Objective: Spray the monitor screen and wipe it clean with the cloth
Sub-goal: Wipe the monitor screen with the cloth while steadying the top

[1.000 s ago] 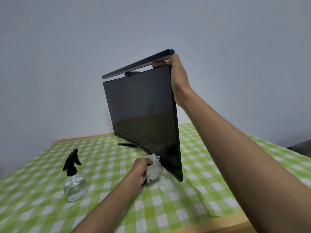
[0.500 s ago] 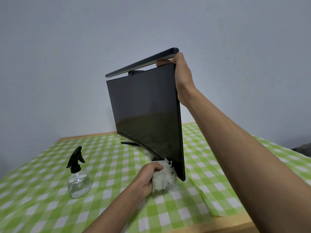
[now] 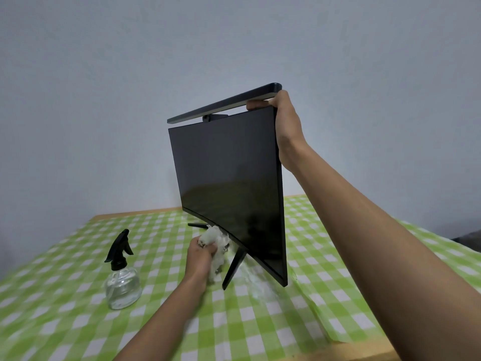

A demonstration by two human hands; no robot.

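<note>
Through the head camera I see the monitor point(image 3: 229, 183) on a table with a green checked tablecloth point(image 3: 78, 295), its dark screen turned toward the left. The right hand point(image 3: 286, 126) grips the upper right corner. One finger lies over the top edge, just under the light bar point(image 3: 223, 104) mounted there, and the other fingers are hidden behind the panel. The left hand point(image 3: 200, 259) is closed around a crumpled white cloth point(image 3: 216, 241) and holds it against the bottom edge of the screen, just beside the near stand leg point(image 3: 233, 267). The spray bottle point(image 3: 121, 277) stands upright on the table, left of this hand and apart from it, and no hand touches it. I judge that the spraying is done and the wiping is in its late part, at the lower border. The screen looks dark and even, but I cannot tell if there are streaks.
</note>
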